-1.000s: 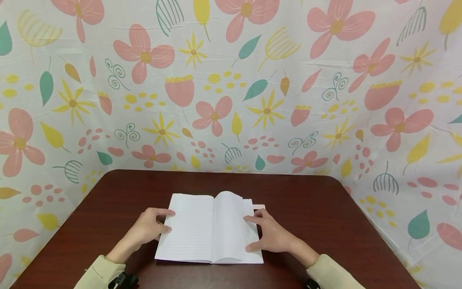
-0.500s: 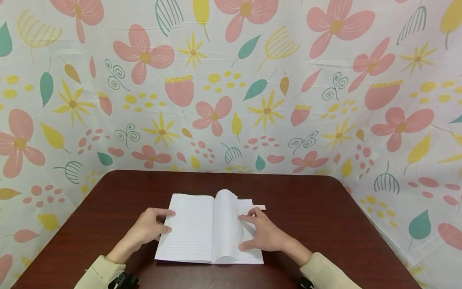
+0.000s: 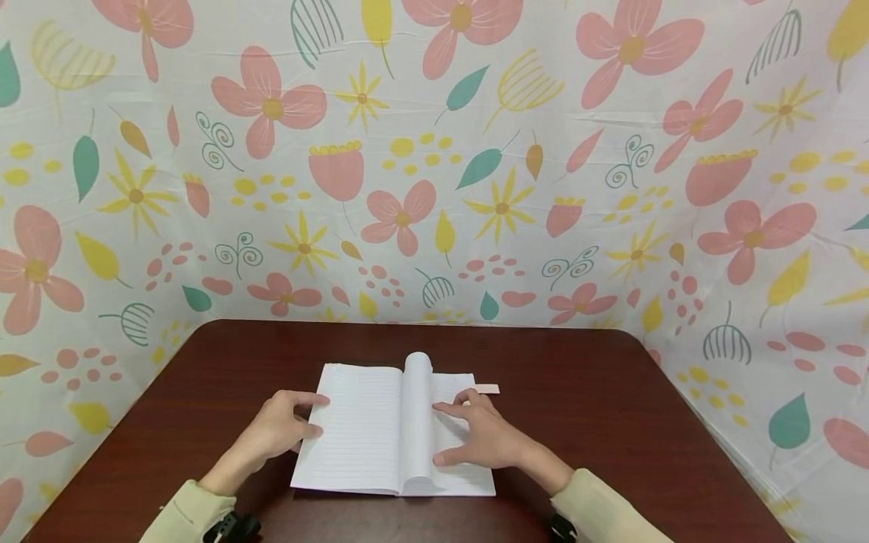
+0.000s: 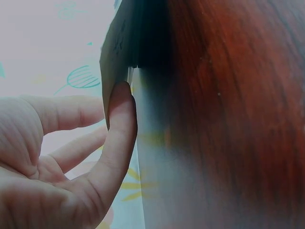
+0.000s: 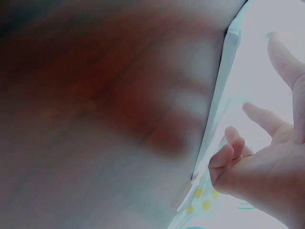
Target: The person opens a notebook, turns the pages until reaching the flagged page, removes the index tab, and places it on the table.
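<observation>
An open lined notebook [image 3: 356, 430] lies on the dark wooden table. My left hand [image 3: 278, 426] grips its left edge, with finger and thumb tips over the page; in the left wrist view a finger lies against the underside of the cover [image 4: 113, 59]. A right-hand page [image 3: 417, 422] arches up into a roll near the spine. The index fingertip and thumb tip of my right hand [image 3: 485, 434] are spread apart at that roll's right side. In the right wrist view the other fingers [image 5: 224, 157] are bent in.
A pale pink strip [image 3: 487, 389] sticks out from the notebook's upper right edge. The table [image 3: 577, 385] reaches back to a floral cloth [image 3: 434, 151] that hangs behind and at both sides. Dark wrist straps [image 3: 232, 526] show at the sleeves.
My right hand has moved left across the right-hand side, and the page there has curled into a tighter, narrower roll toward the spine. The left hand stays put.
</observation>
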`<act>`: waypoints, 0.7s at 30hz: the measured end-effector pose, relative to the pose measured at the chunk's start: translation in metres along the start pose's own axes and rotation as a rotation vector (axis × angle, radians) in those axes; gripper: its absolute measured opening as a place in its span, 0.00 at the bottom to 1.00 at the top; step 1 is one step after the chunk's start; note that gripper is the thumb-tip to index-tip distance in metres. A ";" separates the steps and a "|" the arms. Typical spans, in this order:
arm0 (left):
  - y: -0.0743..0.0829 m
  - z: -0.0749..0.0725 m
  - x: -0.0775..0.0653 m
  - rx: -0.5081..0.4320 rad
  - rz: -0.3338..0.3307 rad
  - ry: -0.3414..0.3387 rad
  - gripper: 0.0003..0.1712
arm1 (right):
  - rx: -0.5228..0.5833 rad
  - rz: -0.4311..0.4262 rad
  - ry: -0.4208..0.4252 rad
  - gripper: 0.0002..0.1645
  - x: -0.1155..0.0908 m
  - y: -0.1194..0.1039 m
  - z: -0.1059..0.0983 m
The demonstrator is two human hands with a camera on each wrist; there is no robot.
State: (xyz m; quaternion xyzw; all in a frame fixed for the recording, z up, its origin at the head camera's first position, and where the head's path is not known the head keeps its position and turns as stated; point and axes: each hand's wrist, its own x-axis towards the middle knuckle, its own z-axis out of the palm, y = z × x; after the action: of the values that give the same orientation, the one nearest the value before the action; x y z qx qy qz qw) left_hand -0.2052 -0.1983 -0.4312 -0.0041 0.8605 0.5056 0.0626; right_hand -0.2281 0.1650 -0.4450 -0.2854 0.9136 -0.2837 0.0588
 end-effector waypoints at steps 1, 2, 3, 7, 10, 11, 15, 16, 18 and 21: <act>0.000 0.000 0.000 0.001 0.000 0.000 0.26 | 0.004 0.000 0.000 0.50 0.001 -0.001 0.000; 0.000 0.000 0.000 0.001 0.000 0.000 0.26 | 0.008 0.000 0.001 0.51 0.002 -0.003 0.001; 0.000 0.000 0.000 0.002 0.000 0.000 0.26 | 0.015 -0.003 0.000 0.51 0.003 -0.004 0.001; 0.001 -0.001 -0.001 0.001 0.004 -0.001 0.26 | 0.059 -0.010 -0.012 0.51 0.007 -0.009 0.003; 0.002 -0.001 -0.002 -0.003 0.006 -0.002 0.26 | 0.109 -0.023 -0.027 0.52 0.010 -0.013 0.005; 0.002 -0.001 -0.002 -0.004 0.006 -0.003 0.26 | 0.123 -0.029 -0.032 0.52 0.012 -0.014 0.005; 0.003 -0.002 -0.002 -0.004 0.002 -0.002 0.25 | 0.170 -0.060 -0.049 0.51 0.016 -0.018 0.007; 0.004 -0.002 -0.002 -0.006 0.001 -0.001 0.25 | 0.177 -0.064 -0.055 0.51 0.017 -0.019 0.008; 0.004 -0.002 -0.002 -0.007 0.004 -0.002 0.25 | 0.194 -0.076 -0.067 0.50 0.019 -0.022 0.009; 0.005 -0.002 -0.003 -0.006 0.006 -0.004 0.25 | 0.211 -0.097 -0.089 0.50 0.022 -0.026 0.011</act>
State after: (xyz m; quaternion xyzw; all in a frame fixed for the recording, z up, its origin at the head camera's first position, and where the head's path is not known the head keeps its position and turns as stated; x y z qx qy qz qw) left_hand -0.2027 -0.1976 -0.4260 -0.0006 0.8589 0.5082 0.0628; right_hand -0.2309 0.1300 -0.4392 -0.3338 0.8602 -0.3679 0.1153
